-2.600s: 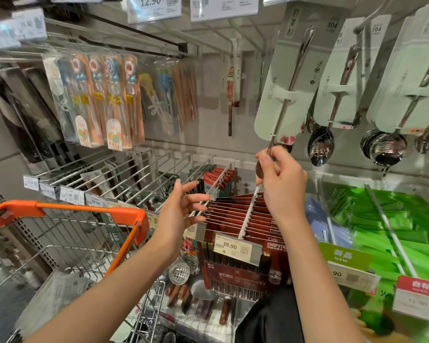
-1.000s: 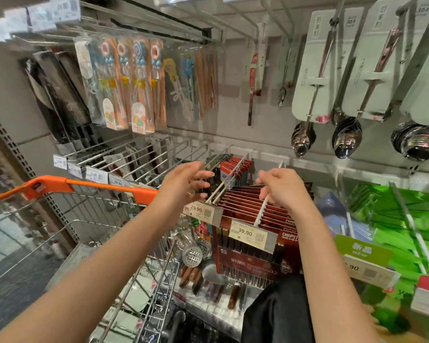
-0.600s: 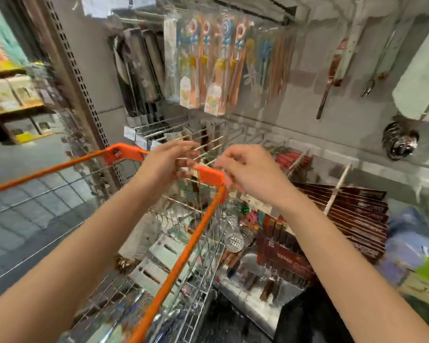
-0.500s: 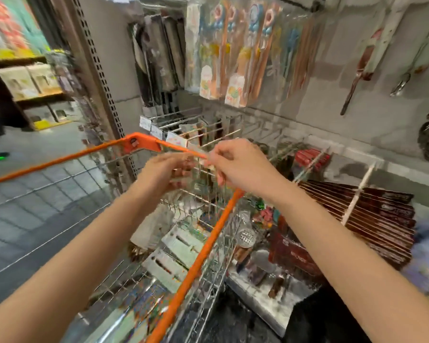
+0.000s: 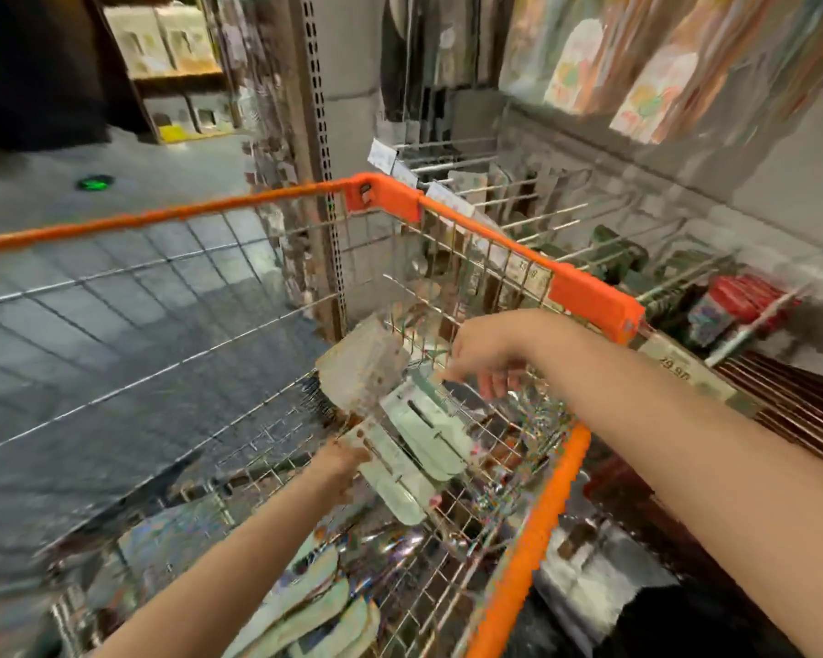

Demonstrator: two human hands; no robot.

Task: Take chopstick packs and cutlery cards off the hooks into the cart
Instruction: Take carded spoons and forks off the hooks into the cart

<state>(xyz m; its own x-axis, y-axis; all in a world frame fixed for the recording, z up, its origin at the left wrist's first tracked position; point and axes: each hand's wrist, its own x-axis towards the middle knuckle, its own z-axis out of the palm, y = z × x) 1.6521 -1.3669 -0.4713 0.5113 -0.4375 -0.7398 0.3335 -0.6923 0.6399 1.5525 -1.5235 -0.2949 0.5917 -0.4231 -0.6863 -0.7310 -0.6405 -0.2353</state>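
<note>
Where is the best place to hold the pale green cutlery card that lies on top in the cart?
Probably pinch the pale green cutlery card by its flat long edge, coming from above: it lies face up among others inside the cart, walled by wire. Blur hides finer detail.

Both hands have left the hooks and now reach down inside the cart (image 5: pixel 590 294), over its orange rim. The right hand (image 5: pixel 488 356) has let go of the spoon it held at the rack; its fingers hang loose above the pale green cutlery cards (image 5: pixel 424 429). The left hand (image 5: pixel 340 460) is lower, touching the end of one card. The view has turned left and down, and is blurred.
</note>
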